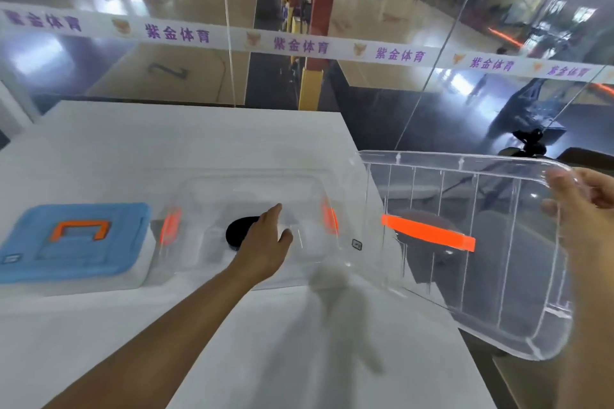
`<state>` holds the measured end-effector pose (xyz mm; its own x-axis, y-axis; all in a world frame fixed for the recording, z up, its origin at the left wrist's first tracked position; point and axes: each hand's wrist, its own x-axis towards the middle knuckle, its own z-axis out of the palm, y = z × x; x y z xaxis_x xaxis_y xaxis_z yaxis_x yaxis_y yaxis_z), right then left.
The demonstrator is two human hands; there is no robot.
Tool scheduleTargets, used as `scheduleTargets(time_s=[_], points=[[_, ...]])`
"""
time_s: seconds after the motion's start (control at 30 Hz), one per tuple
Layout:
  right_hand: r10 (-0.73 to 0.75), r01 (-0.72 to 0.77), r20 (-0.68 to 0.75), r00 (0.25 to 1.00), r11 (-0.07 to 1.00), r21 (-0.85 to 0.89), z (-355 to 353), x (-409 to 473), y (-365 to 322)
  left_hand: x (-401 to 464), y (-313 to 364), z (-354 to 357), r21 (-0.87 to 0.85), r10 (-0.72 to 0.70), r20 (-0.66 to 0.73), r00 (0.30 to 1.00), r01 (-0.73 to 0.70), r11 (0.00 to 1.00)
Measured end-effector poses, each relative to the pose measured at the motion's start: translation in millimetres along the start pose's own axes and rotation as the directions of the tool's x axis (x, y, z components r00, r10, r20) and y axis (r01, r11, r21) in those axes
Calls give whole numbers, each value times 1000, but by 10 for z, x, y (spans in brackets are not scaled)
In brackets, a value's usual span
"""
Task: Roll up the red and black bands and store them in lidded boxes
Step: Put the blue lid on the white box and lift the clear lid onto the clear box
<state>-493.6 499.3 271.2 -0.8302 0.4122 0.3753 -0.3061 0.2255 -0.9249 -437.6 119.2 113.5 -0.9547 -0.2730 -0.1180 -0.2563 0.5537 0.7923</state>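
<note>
The left hand [265, 239] reaches, fingers relaxed, into the clear plastic box [199, 196] mid-desk, where the rolled black band [237, 231] lies; the right hand [579, 206] grips the transparent lid [465, 242] beyond the right edge of the white desk [133, 143].

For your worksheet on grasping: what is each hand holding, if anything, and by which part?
The right hand grips the clear lid by its far right rim. The left hand holds nothing; it reaches, fingers straight, over the clear box containing the black band.
</note>
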Motion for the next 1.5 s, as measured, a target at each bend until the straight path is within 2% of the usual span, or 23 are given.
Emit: scheduleTargets(time_s=[0.17, 0.27, 0.4, 0.47, 0.57, 0.67, 0.73, 0.87, 0.97, 1.07, 1.13, 1.2, 1.3, 1.4, 1.5], points=[[25, -17, 81, 996, 995, -97, -255, 329, -151, 4, -99, 133, -56, 25, 60, 998, -21, 998], [140, -128, 93, 986, 983, -130, -35, 177, -390, 4, -88, 239, -124, 16, 103, 995, -3, 992], [313, -298, 110, 943, 945, -133, 282, 16, -169, -53, -231, 252, -194, -39, 137, 990, 65, 979], [386, -371, 105, 917, 919, -134, 484, -38, 96, -75, -378, 170, -178, -79, 66, 995, 90, 980], [478, -453, 121, 870, 872, -183, 855, -119, 520, -104, -637, -45, -106, -79, -114, 990, 67, 992], [578, -528, 166, 799, 807, -266, 1275, -191, 860, -154, -892, -282, -74, -154, -246, 957, 140, 987], [605, -525, 228, 763, 785, -328, 1558, -312, 1013, -166, -1072, -412, -75, -222, -312, 924, 208, 975], [689, -529, 357, 631, 718, -452, 1967, -701, 1400, -154, -1347, -615, -43, -266, -416, 869, 273, 961], [667, -422, 289, 687, 690, -588, 2182, -953, 1587, -100, -1464, -770, -37, -279, -479, 832, 298, 954], [583, -341, 312, 750, 746, -573, 2457, -1035, 1624, 36, -1591, -936, -53, -314, -539, 782, 340, 939], [554, -312, 356, 753, 776, -548, 2673, -991, 1638, 152, -1655, -1028, -7, -291, -571, 768, 350, 937], [533, -269, 381, 755, 782, -562, 2859, -936, 1685, 267, -1700, -1070, 68, -256, -567, 783, 354, 933], [449, -106, 409, 795, 765, -635, 3011, -958, 1839, 411, -1788, -1045, 150, -248, -508, 825, 368, 918], [337, 40, 410, 848, 730, -682, 2999, -1068, 1925, 448, -1860, -981, 124, -242, -501, 831, 345, 930], [335, 10, 425, 841, 776, -631, 2938, -1080, 1930, 449, -1875, -948, 78, -214, -520, 827, 295, 952]])
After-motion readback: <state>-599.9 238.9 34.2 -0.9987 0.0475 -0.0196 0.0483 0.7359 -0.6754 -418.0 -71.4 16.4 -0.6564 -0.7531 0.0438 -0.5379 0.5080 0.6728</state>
